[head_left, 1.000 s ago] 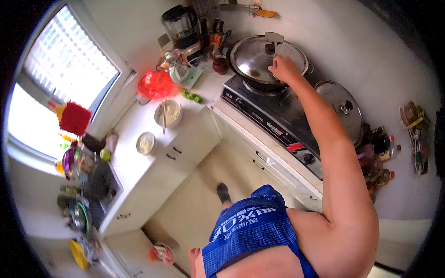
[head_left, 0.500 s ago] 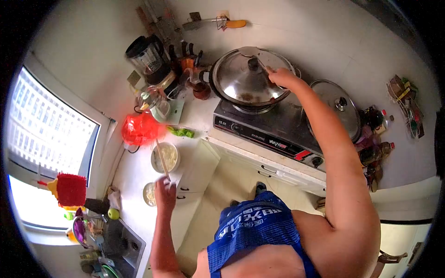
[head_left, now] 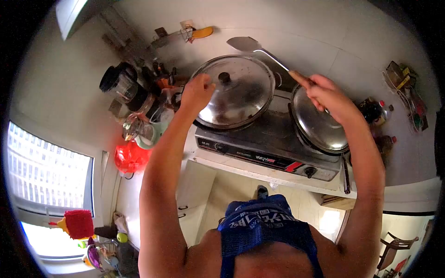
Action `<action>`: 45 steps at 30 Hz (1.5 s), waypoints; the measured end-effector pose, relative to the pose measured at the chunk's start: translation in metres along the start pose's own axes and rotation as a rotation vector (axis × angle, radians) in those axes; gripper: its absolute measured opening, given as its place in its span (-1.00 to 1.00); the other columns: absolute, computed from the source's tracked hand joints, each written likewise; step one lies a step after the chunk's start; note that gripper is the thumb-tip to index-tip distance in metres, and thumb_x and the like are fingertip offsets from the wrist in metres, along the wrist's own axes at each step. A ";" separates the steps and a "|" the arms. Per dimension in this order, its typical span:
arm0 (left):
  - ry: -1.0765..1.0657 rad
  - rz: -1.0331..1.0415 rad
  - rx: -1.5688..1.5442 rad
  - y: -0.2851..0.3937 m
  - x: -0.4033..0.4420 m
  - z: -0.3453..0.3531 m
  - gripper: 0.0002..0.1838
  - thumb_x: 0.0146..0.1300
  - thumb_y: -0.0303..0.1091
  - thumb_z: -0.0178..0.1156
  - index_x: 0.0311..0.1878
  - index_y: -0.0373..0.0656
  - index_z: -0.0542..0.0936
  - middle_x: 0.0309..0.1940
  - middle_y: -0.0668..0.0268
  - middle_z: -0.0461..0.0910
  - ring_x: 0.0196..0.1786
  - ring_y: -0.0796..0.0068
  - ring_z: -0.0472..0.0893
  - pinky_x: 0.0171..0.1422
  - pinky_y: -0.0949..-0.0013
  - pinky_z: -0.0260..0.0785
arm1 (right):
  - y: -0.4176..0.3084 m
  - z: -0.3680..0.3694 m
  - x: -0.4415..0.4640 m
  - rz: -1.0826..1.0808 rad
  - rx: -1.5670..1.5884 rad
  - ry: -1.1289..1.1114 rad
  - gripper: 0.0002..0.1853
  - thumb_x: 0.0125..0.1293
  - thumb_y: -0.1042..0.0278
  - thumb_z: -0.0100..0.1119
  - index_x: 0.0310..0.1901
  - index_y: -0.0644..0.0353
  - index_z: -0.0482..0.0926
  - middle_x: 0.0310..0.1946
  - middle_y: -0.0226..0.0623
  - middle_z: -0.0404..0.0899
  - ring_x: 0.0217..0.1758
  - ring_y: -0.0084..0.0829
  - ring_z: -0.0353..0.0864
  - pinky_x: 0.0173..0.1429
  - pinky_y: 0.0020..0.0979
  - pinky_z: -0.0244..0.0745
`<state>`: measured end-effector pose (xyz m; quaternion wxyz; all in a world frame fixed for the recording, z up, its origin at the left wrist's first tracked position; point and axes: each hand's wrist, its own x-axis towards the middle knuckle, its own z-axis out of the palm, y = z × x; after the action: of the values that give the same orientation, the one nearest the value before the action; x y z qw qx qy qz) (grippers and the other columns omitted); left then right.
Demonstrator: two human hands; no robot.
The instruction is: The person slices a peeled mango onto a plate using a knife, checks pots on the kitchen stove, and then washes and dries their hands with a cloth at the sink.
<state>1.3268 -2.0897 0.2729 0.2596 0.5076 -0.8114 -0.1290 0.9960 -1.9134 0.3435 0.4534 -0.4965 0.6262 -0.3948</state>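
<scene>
My right hand (head_left: pixel 327 95) is wrapped round the wooden handle of a metal spatula (head_left: pixel 273 56), whose blade points left, behind the large pan. My left hand (head_left: pixel 198 92) is over the left side of the large domed lid (head_left: pixel 241 99), its fingers curled near the dark knob; whether they hold anything cannot be made out. That lid covers a wok on the left burner of the black gas stove (head_left: pixel 259 150). A second pan with a metal lid (head_left: pixel 320 123) sits on the right burner, below my right hand.
Left of the stove are a blender (head_left: pixel 123 85), a knife block (head_left: pixel 164 82), a glass jug (head_left: pixel 134 126) and a red plastic bag (head_left: pixel 131 156). Bottles (head_left: pixel 378 111) stand right of the stove. A wire holder (head_left: pixel 405 85) hangs on the right wall.
My left hand has moved from the bowls on the left counter up to the large lid. My right hand has shifted right with the spatula, away from the lid. The view has turned.
</scene>
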 end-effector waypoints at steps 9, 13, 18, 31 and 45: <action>-0.315 0.003 0.386 0.015 0.077 0.040 -0.43 0.13 -0.03 0.29 0.08 -0.27 0.56 0.02 0.01 0.62 0.10 0.03 0.60 0.16 0.07 0.48 | 0.028 -0.042 -0.091 0.060 0.001 0.177 -0.83 0.39 0.35 0.06 -0.08 0.21 0.45 -0.46 -0.54 0.34 -0.53 -0.72 0.26 -0.48 -0.61 0.14; -0.388 -0.008 0.475 0.027 0.080 0.037 -0.41 0.04 -0.03 0.31 0.04 -0.30 0.60 -0.01 -0.06 0.62 0.07 0.03 0.62 0.16 0.08 0.48 | 0.041 -0.042 -0.102 0.171 0.010 0.257 -0.84 0.44 0.33 0.04 -0.07 0.20 0.45 -0.46 -0.55 0.34 -0.54 -0.74 0.24 -0.50 -0.63 0.12; -0.231 0.104 0.447 0.003 0.097 0.025 -0.45 0.02 -0.01 0.27 -0.09 -0.34 0.65 -0.17 -0.08 0.67 -0.05 0.03 0.67 0.12 0.11 0.50 | 0.033 -0.028 -0.105 0.128 -0.115 0.267 -0.75 0.41 0.22 0.11 -0.02 0.17 0.48 -0.46 -0.56 0.36 -0.51 -0.74 0.24 -0.47 -0.61 0.15; 0.003 -0.276 -0.497 -0.046 0.072 -0.096 -0.59 0.20 -0.08 0.27 -0.08 -0.24 0.66 -0.47 0.32 0.58 -0.45 0.53 0.55 -0.30 0.39 0.44 | 0.006 0.015 0.003 -0.204 -1.178 0.189 -0.73 0.22 0.34 0.24 -0.08 0.26 0.58 -0.22 0.02 0.64 -0.15 0.02 0.64 -0.12 -0.10 0.49; 0.066 -0.317 -0.445 -0.039 0.054 -0.084 -0.67 0.09 -0.10 0.23 -0.33 -0.21 0.70 -0.62 0.32 0.54 -0.54 0.48 0.54 -0.40 0.30 0.38 | 0.018 0.123 0.072 -0.446 -1.449 -0.078 -0.77 0.18 0.37 0.14 -0.13 0.15 0.62 -0.13 -0.18 0.55 -0.02 -0.11 0.61 -0.06 -0.09 0.58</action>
<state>1.3839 -2.1507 0.3404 0.3675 0.5626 -0.6645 -0.3268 1.1029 -1.9859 0.2801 -0.0552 -0.7986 0.5971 0.0508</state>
